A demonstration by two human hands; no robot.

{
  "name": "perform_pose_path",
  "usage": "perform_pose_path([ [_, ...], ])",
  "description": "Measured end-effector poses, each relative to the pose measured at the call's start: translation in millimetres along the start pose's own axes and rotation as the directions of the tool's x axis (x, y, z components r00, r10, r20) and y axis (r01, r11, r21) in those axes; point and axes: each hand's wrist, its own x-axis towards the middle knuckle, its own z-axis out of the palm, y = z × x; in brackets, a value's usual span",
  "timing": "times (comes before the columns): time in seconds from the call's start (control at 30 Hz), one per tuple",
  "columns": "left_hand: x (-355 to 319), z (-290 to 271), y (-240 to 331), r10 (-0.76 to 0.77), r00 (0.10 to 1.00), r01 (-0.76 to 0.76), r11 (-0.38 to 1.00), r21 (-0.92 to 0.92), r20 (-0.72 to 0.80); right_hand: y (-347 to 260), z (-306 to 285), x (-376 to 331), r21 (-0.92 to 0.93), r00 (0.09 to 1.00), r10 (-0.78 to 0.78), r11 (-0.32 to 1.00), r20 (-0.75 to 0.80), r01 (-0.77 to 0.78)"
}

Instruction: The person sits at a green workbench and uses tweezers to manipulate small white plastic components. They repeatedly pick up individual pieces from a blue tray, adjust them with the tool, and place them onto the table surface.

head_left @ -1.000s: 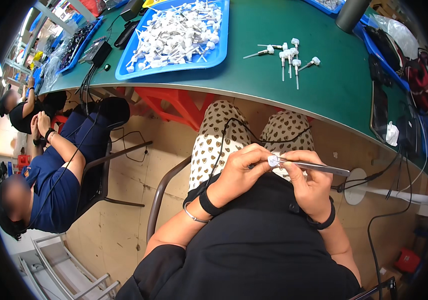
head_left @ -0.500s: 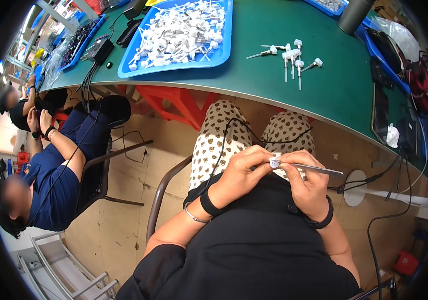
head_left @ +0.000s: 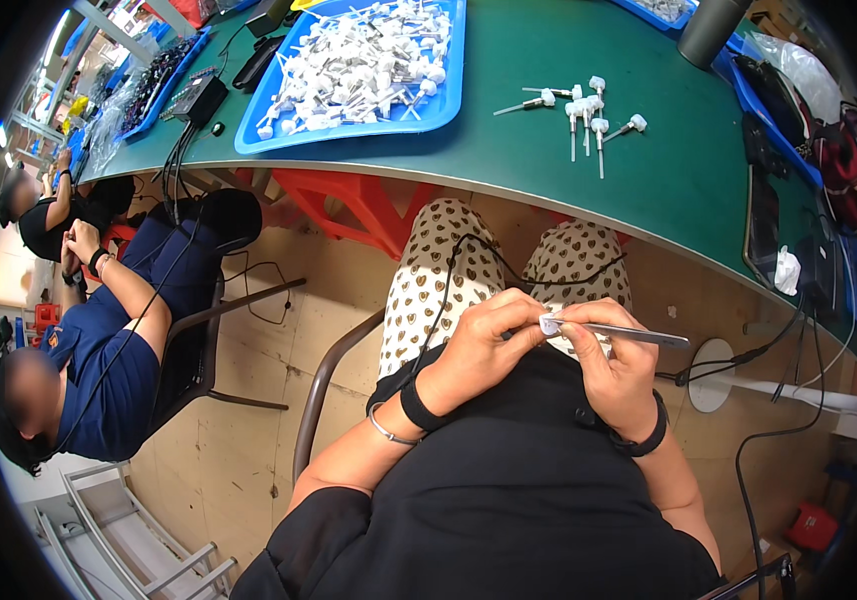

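Observation:
Above my lap, my left hand (head_left: 494, 340) pinches a small white plastic part (head_left: 549, 325) between thumb and fingers. My right hand (head_left: 614, 360) is closed round slim metal tweezers (head_left: 639, 334), whose broad end sticks out to the right. Their tips meet the white part, mostly covered by my fingertips. Beyond my hands, on the green table (head_left: 539, 185), lies a loose group of white-headed pieces with thin metal stems (head_left: 587, 115). A blue tray (head_left: 349, 138) to their left is heaped with similar white pieces (head_left: 364, 70).
A dark cylinder (head_left: 714, 35) stands at the far right of the table, near a blue tray with bags (head_left: 819, 140) and a phone (head_left: 762, 215). Black cables (head_left: 739, 470) hang at the right. On the left, a co-worker in blue (head_left: 109, 370) sits on a chair.
My hands stay almost in place, the tweezers and white part shifting only slightly. The co-worker's hands on the left have come together.

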Motion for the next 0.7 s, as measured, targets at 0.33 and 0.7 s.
perform_pose_path([
  [0.33, -0.7, 1.1, -0.5, -0.005, 1.0, 0.005, 1.0, 0.002, 0.007, -0.5, -1.2, -1.1, -0.034, 1.0, 0.025, 0.999, 0.015, -0.024],
  [0.7, -1.1, 1.4, -1.3, -0.035, 0.999, 0.034, 0.999, 0.017, 0.04, -1.7, -3.4, 2.7, -0.171, 0.993, -0.063, 0.982, 0.102, 0.08],
])
